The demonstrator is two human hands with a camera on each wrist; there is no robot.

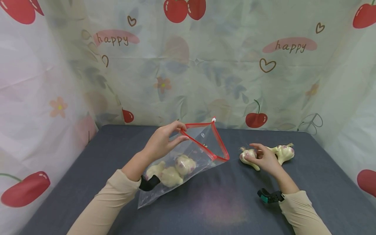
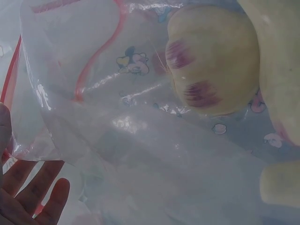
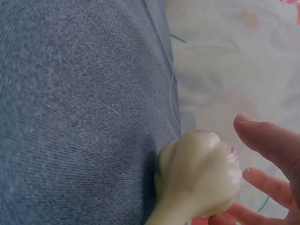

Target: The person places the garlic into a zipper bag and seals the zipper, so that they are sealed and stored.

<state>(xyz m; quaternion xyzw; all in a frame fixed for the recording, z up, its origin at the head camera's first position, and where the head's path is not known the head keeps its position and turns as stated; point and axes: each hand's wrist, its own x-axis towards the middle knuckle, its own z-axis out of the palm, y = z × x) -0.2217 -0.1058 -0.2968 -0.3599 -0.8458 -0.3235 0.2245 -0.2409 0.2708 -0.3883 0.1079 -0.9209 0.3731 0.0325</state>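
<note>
My left hand (image 1: 163, 140) pinches the red-edged rim of a clear zip bag (image 1: 195, 148), whose mouth gapes toward the right. Inside the bag lie 3 garlic bulbs (image 1: 185, 164); close up, the left wrist view shows a purple-marked bulb (image 2: 213, 61) through the plastic. On the table to the right, my right hand (image 1: 265, 159) reaches around a garlic bulb (image 1: 246, 154) with thumb and fingers spread. In the right wrist view the thumb stands apart from that bulb (image 3: 199, 173), while fingertips lie behind it. More garlic (image 1: 285, 153) sits just right of this hand.
A dark grey cloth covers the table (image 1: 223, 202). Printed curtains (image 1: 196, 65) hang behind it and along both sides. A white slider (image 1: 213, 119) sits at the bag's top corner. Each wrist wears a black strap (image 1: 270, 196).
</note>
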